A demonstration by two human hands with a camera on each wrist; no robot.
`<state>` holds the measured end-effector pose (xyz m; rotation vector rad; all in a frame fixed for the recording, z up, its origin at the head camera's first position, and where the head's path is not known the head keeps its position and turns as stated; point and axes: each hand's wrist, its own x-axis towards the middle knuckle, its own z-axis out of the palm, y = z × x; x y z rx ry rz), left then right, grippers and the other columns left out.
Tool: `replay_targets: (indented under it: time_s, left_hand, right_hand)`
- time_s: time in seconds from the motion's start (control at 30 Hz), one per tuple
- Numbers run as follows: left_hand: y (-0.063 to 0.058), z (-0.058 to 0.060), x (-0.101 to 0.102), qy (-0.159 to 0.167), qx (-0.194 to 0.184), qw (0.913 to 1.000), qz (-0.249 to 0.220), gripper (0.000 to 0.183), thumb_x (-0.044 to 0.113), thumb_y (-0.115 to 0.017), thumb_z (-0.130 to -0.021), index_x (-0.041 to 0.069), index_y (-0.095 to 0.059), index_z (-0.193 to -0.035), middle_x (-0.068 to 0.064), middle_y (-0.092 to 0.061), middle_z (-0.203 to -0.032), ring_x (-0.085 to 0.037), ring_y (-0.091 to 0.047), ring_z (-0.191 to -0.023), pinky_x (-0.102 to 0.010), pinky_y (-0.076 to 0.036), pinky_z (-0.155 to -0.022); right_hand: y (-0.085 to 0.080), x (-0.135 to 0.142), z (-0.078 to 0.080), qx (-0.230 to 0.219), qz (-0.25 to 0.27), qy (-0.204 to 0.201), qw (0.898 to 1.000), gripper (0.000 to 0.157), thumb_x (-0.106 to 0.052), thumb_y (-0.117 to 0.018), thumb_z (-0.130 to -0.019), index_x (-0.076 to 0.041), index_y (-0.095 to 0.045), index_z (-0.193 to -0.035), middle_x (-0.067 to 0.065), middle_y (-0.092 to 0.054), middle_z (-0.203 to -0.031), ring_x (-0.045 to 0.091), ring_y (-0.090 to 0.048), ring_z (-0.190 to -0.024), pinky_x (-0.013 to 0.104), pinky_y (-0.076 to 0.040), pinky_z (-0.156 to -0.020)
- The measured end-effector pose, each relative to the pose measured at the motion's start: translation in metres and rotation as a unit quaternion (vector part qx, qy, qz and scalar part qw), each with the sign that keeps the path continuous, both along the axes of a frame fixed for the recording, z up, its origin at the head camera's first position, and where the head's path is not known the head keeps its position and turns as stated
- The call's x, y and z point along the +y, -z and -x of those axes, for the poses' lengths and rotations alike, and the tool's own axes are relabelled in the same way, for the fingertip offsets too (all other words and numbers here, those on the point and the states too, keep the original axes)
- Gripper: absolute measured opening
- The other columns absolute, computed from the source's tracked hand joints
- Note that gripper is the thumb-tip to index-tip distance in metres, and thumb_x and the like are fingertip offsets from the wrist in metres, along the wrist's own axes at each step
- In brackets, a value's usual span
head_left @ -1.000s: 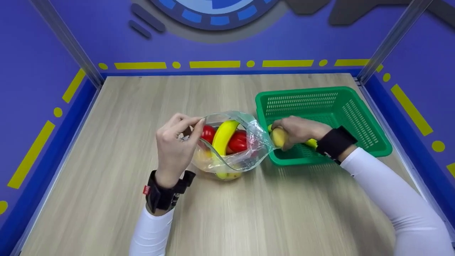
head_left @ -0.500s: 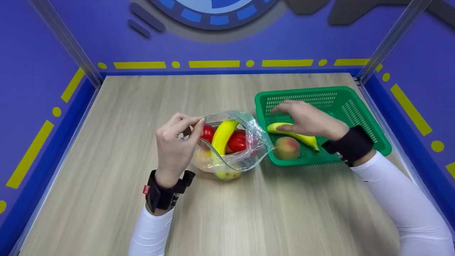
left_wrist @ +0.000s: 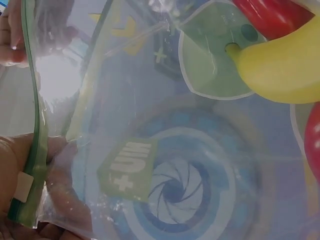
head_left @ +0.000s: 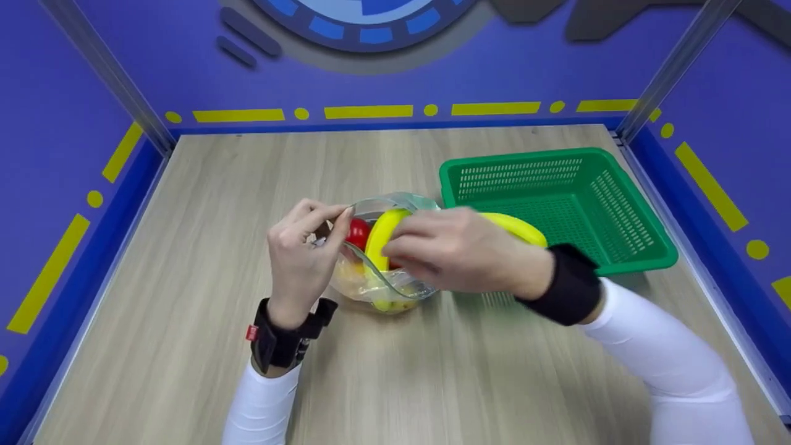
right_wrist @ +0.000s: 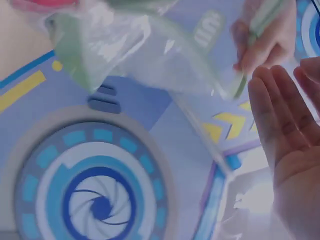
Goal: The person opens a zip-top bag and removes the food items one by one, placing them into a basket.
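Note:
A clear zip-top bag [head_left: 395,287] stands open on the table, its green zip strip [left_wrist: 33,100] showing in the left wrist view. Inside are a yellow banana [head_left: 379,241], red fruits or vegetables [head_left: 358,233] and several yellowish ones. My left hand [head_left: 300,259] pinches the bag's left rim between thumb and finger. Blurred, my right hand [head_left: 463,253] passes over the bag's right side, covering that rim. In the right wrist view its fingers [right_wrist: 280,105] are fairly straight, with nothing visible in the palm. Another banana [head_left: 516,227] shows behind this hand, overlapping the green basket.
The green slotted basket [head_left: 664,250] stands right of the bag, its front left corner hidden by my right arm. Blue walls [head_left: 395,80] with yellow marks enclose the wooden table [head_left: 247,179] on three sides.
My right hand leaves a peach in the basket, lifts open, then swings left over the bag. The basket's banana appears shifted; the peach is now hidden. My left hand keeps its pinch.

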<state>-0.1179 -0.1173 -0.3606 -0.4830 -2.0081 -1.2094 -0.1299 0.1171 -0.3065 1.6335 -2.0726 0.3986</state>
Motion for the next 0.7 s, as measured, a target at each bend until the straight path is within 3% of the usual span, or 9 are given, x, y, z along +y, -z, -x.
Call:
replay_targets:
  time_s: [0.07, 0.17, 0.23, 0.33, 0.4, 0.47, 0.57, 0.7]
  left_hand:
    - [0.001, 0.0, 0.0, -0.001, 0.003, 1.0, 0.001, 0.003, 0.0, -0.08, -0.09, -0.002, -0.082, -0.092, -0.012, -0.069, -0.079, -0.012, -0.055, -0.065, -0.009, -0.043, -0.064]
    - [0.001, 0.001, 0.0, -0.004, 0.003, 1.0, 0.002, 0.004, 0.002, -0.08, -0.091, -0.002, -0.082, -0.092, -0.012, -0.07, -0.079, -0.01, -0.055, -0.066, -0.009, -0.042, -0.064]
    - [0.002, 0.001, 0.0, -0.006, 0.003, 1.0, -0.001, 0.004, 0.001, -0.08, -0.091, -0.002, -0.082, -0.092, -0.011, -0.07, -0.079, -0.008, -0.054, -0.066, -0.01, -0.042, -0.064]
    - [0.003, 0.002, 0.0, -0.005, 0.004, 0.9999, -0.009, 0.003, -0.001, -0.079, -0.09, -0.001, -0.082, -0.092, -0.012, -0.07, -0.079, -0.008, -0.054, -0.066, -0.01, -0.043, -0.064]
    - [0.003, 0.002, 0.0, -0.003, 0.006, 0.9999, -0.012, 0.004, -0.003, -0.079, -0.09, -0.002, -0.082, -0.092, -0.012, -0.07, -0.079, -0.009, -0.054, -0.066, -0.01, -0.043, -0.064]
    - [0.002, 0.002, -0.001, -0.003, 0.006, 0.9999, -0.012, 0.004, -0.003, -0.08, -0.089, -0.002, -0.082, -0.092, -0.012, -0.069, -0.079, -0.011, -0.055, -0.065, -0.01, -0.043, -0.065]
    - [0.002, 0.002, 0.0, -0.004, 0.005, 1.0, -0.007, 0.003, -0.002, -0.08, -0.09, -0.002, -0.082, -0.092, -0.012, -0.069, -0.079, -0.016, -0.056, -0.064, -0.011, -0.044, -0.064]
    - [0.002, 0.002, 0.0, 0.0, -0.001, 1.0, 0.01, 0.004, 0.001, -0.079, -0.091, -0.002, -0.082, -0.092, -0.012, -0.069, -0.079, -0.018, -0.058, -0.064, -0.011, -0.043, -0.065]
  right_hand:
    - [0.007, -0.017, -0.003, 0.025, -0.053, 0.028, 0.998, 0.014, -0.013, -0.076, -0.097, -0.008, -0.075, -0.11, 0.005, -0.078, -0.1, 0.02, -0.074, -0.084, 0.028, -0.064, -0.077]
    - [0.018, -0.036, -0.002, 0.002, -0.116, 0.09, 0.989, 0.013, -0.015, -0.068, -0.103, -0.009, -0.072, -0.113, 0.006, -0.076, -0.102, 0.02, -0.071, -0.077, 0.026, -0.061, -0.068]
    - [0.022, -0.044, 0.002, -0.049, -0.132, 0.124, 0.982, 0.015, -0.016, -0.064, -0.106, -0.007, -0.069, -0.116, 0.008, -0.076, -0.103, 0.022, -0.069, -0.075, 0.027, -0.06, -0.066]
    - [0.026, -0.049, 0.012, -0.168, -0.119, 0.137, 0.969, 0.016, -0.006, -0.059, -0.105, -0.003, -0.064, -0.12, 0.012, -0.075, -0.107, 0.025, -0.068, -0.077, 0.03, -0.061, -0.071]
    - [0.028, -0.048, 0.02, -0.235, -0.117, 0.145, 0.954, 0.025, 0.0, -0.058, -0.103, -0.003, -0.06, -0.127, 0.013, -0.074, -0.113, 0.027, -0.069, -0.086, 0.033, -0.064, -0.083]
    - [0.031, -0.047, 0.028, -0.274, -0.132, 0.158, 0.939, 0.04, 0.006, -0.059, -0.099, -0.003, -0.055, -0.138, 0.014, -0.072, -0.123, 0.028, -0.069, -0.095, 0.034, -0.064, -0.09]
    - [0.041, -0.045, 0.039, -0.266, -0.187, 0.17, 0.93, 0.045, 0.0, -0.062, -0.101, -0.005, -0.052, -0.144, 0.014, -0.067, -0.136, 0.029, -0.067, -0.109, 0.037, -0.06, -0.103]
    - [0.059, -0.047, 0.05, -0.176, -0.282, 0.167, 0.928, 0.032, -0.013, -0.061, -0.106, -0.004, -0.059, -0.137, 0.013, -0.064, -0.137, 0.031, -0.062, -0.12, 0.039, -0.052, -0.114]
